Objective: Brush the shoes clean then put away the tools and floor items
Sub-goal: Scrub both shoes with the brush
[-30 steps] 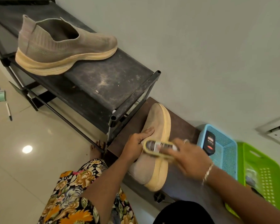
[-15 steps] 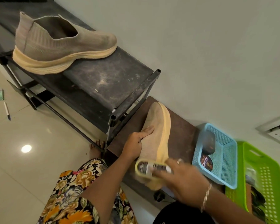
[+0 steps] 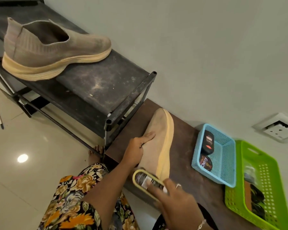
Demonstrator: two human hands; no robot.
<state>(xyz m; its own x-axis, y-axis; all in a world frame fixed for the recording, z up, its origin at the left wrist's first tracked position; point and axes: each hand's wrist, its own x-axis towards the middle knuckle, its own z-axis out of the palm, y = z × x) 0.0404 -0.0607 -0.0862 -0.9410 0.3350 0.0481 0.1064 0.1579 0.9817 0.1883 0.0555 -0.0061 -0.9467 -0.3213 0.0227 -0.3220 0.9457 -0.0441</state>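
Shows the tan knit shoe (image 3: 156, 143) tipped on its side along the brown bench (image 3: 186, 146), near its front edge, toe toward the wall. Grips its soft upper with the left hand (image 3: 136, 146), thumb laid flat on the fabric, other fingers hidden. Clasps the oval, yellow-rimmed brush (image 3: 146, 180) in the right hand (image 3: 176, 201), fingers curled over its labelled back, at the heel beside the pale smooth sole. Keeps the matching shoe (image 3: 56, 50) upright at the front edge of the dusty black rack (image 3: 106, 83).
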